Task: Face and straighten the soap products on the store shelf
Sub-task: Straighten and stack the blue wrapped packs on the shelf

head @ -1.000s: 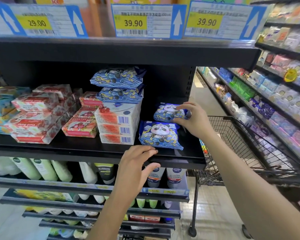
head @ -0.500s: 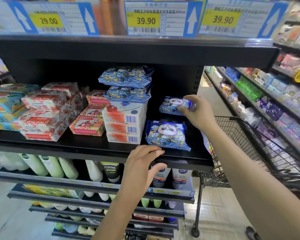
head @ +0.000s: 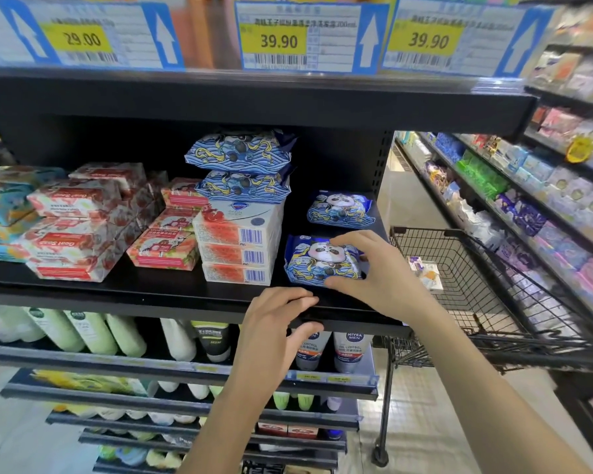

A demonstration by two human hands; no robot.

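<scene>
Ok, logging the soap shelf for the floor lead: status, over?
Right grip holds front panda pack. Left grip holds shelf edge. Second panda pack sits behind, apart. Nothing blocking.

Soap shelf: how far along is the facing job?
Done: the rear panda pack faces front. In hand: the right hand grips the front panda pack; the left hand holds the shelf edge. Left: two blue packs sit atop the white boxes, which show barcodes, and the red soap packs lie askew.
</scene>
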